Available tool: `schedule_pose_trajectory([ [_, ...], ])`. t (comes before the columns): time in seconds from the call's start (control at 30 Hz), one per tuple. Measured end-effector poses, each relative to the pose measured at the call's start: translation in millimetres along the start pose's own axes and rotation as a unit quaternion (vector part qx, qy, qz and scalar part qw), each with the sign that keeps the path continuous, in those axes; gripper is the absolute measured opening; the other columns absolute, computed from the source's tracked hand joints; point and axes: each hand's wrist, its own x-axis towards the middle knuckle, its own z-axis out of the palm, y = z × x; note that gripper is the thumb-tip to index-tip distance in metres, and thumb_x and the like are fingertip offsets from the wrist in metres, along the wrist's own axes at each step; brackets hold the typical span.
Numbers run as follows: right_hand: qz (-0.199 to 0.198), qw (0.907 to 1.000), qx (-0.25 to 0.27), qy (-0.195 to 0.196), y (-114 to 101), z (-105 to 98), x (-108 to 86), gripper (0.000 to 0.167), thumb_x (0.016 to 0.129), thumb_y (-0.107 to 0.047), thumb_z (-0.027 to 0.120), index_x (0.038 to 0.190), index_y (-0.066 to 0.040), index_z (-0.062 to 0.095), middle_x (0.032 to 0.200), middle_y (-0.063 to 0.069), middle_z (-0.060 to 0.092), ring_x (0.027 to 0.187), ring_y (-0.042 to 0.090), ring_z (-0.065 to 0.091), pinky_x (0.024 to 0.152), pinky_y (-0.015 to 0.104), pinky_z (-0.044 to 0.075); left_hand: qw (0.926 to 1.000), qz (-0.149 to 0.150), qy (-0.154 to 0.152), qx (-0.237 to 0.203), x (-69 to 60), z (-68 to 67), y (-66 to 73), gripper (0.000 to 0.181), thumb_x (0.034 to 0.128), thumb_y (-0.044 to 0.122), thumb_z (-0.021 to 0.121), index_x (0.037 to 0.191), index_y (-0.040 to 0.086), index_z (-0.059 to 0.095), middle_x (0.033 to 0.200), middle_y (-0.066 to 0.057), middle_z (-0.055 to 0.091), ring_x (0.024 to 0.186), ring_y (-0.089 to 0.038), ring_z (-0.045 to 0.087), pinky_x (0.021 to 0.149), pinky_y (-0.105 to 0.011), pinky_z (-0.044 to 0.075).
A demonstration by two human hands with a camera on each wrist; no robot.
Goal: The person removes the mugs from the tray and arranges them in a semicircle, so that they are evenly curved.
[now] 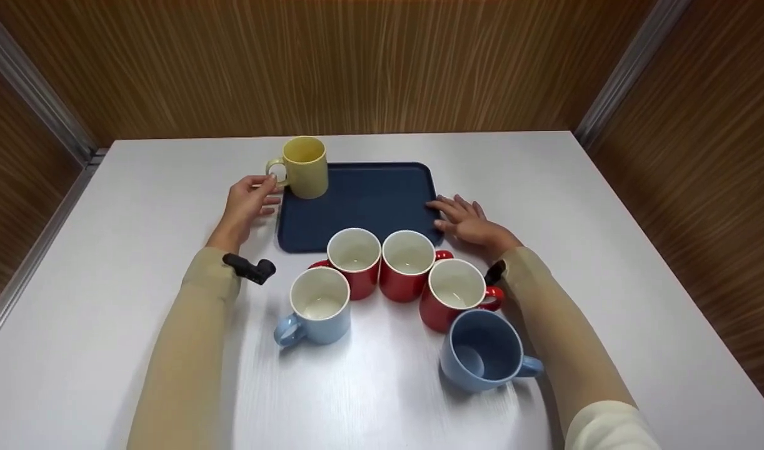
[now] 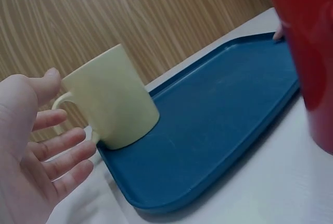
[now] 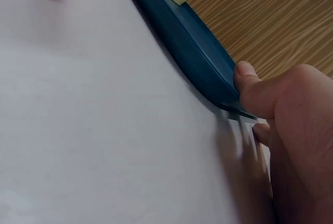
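Observation:
A yellow mug [image 1: 308, 175] stands upright on the far left corner of a dark blue tray [image 1: 382, 194], its handle turned left. My left hand [image 1: 247, 203] is at that handle, thumb and fingers apart and loosely extended; in the left wrist view the fingers [image 2: 67, 148] are not wrapped round it. Whether a fingertip touches the handle I cannot tell. My right hand [image 1: 472, 223] rests at the tray's right edge, fingers spread, with its thumb [image 3: 245, 73] on the rim in the right wrist view. Some of its fingers are hidden there.
Before the tray stand three red mugs with white insides: a left one [image 1: 363, 275], a middle one [image 1: 407, 275] and a right one [image 1: 447, 306]. A light blue mug [image 1: 329, 322] and a darker blue mug [image 1: 476, 369] stand nearer. Wood-grain walls [image 1: 357, 69] border the white table [image 1: 382, 400].

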Motion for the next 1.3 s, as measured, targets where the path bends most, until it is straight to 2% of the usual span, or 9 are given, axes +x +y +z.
schedule_pose_trajectory([
  [0.1, 0.007, 0.9999, 0.012, -0.001, -1, 1, 0.1, 0.054, 0.09, -0.056, 0.043, 0.141, -0.047, 0.029, 0.155, -0.01, 0.007, 0.139, 0.016, -0.015, 0.106, 0.044, -0.019, 0.9999, -0.003, 0.015, 0.004, 2.3, -1.1, -0.1, 0.049, 0.0929, 0.037, 0.054, 0.126, 0.002, 0.043, 0.119, -0.02, 0.058, 0.104, -0.029, 0.059, 0.083, -0.034, 0.05],
  [0.2, 0.008, 0.9998, 0.018, 0.0, -1, 2, -0.2, 0.053, 0.09, -0.054, 0.044, 0.141, -0.047, 0.03, 0.154, -0.01, 0.007, 0.139, 0.015, -0.016, 0.106, 0.044, -0.019, 0.9998, -0.007, 0.019, 0.007, 4.3, -1.4, -1.3, 0.051, 0.0932, 0.039, 0.053, 0.126, 0.002, 0.04, 0.119, -0.021, 0.057, 0.105, -0.03, 0.058, 0.086, -0.036, 0.048],
  [0.33, -0.006, 0.9999, -0.01, 0.001, 0, 4, -1.3, 0.053, 0.092, -0.051, 0.042, 0.143, -0.042, 0.029, 0.155, -0.008, 0.008, 0.139, 0.016, -0.014, 0.107, 0.043, -0.018, 0.9993, -0.028, 0.02, 0.013, 5.5, -0.8, -1.8, 0.058, 0.0925, 0.045, 0.05, 0.131, 0.004, 0.035, 0.123, -0.021, 0.053, 0.108, -0.031, 0.056, 0.091, -0.04, 0.045],
  [0.57, -0.017, 0.9993, -0.033, 0.008, -2, 3, -3.2, 0.053, 0.093, -0.052, 0.04, 0.144, -0.04, 0.029, 0.155, -0.006, 0.008, 0.14, 0.018, -0.013, 0.107, 0.044, -0.017, 0.9967, -0.074, 0.006, 0.033, 10.7, -2.5, 6.3, 0.075, 0.089, 0.058, 0.045, 0.14, 0.009, 0.022, 0.128, -0.017, 0.048, 0.112, -0.03, 0.053, 0.093, -0.04, 0.044],
  [0.77, -0.01, 0.9996, -0.027, 0.003, -5, 5, -5.0, 0.052, 0.093, -0.051, 0.041, 0.143, -0.041, 0.029, 0.155, -0.007, 0.008, 0.139, 0.016, -0.014, 0.107, 0.044, -0.018, 0.994, -0.107, -0.013, 0.016, 11.1, -3.4, 7.5, 0.076, 0.0897, 0.062, 0.033, 0.148, 0.017, 0.016, 0.131, -0.017, 0.047, 0.109, -0.029, 0.055, 0.092, -0.039, 0.044],
  [0.87, -0.012, 0.9996, -0.025, 0.003, -6, 6, -5.1, 0.051, 0.093, -0.05, 0.041, 0.143, -0.041, 0.03, 0.155, -0.006, 0.008, 0.14, 0.017, -0.014, 0.107, 0.044, -0.018, 0.9934, -0.113, -0.019, 0.01, 11.8, -4.9, 9.0, 0.073, 0.0906, 0.062, 0.03, 0.148, 0.019, 0.017, 0.131, -0.018, 0.047, 0.107, -0.028, 0.055, 0.092, -0.039, 0.044],
  [1.0, -0.013, 0.9996, -0.023, 0.009, -6, 6, -4.7, 0.052, 0.093, -0.051, 0.041, 0.142, -0.042, 0.03, 0.155, -0.007, 0.009, 0.14, 0.016, -0.013, 0.107, 0.044, -0.018, 0.9934, -0.113, -0.019, 0.004, 15.6, -5.7, 10.7, 0.071, 0.0899, 0.062, 0.033, 0.147, 0.021, 0.023, 0.127, -0.017, 0.05, 0.099, -0.025, 0.058, 0.089, -0.038, 0.046],
  [1.2, -0.019, 0.9995, -0.023, 0.008, -4, 8, -5.4, 0.052, 0.093, -0.05, 0.041, 0.143, -0.039, 0.031, 0.155, -0.006, 0.009, 0.14, 0.017, -0.013, 0.107, 0.044, -0.017, 0.9924, -0.122, -0.013, 0.004, 22.1, -6.6, 6.3, 0.064, 0.0907, 0.059, 0.037, 0.141, 0.021, 0.033, 0.114, -0.014, 0.054, 0.077, -0.017, 0.061, 0.073, -0.031, 0.051],
  [1.3, -0.03, 0.9986, -0.044, 0.006, -5, 8, -6.2, 0.053, 0.094, -0.049, 0.04, 0.144, -0.036, 0.03, 0.155, -0.004, 0.01, 0.14, 0.019, -0.013, 0.107, 0.046, -0.016, 0.993, -0.118, -0.002, 0.0, 23.6, -5.5, 3.4, 0.059, 0.0909, 0.057, 0.038, 0.136, 0.02, 0.04, 0.107, -0.014, 0.057, 0.07, -0.016, 0.06, 0.066, -0.029, 0.05],
])
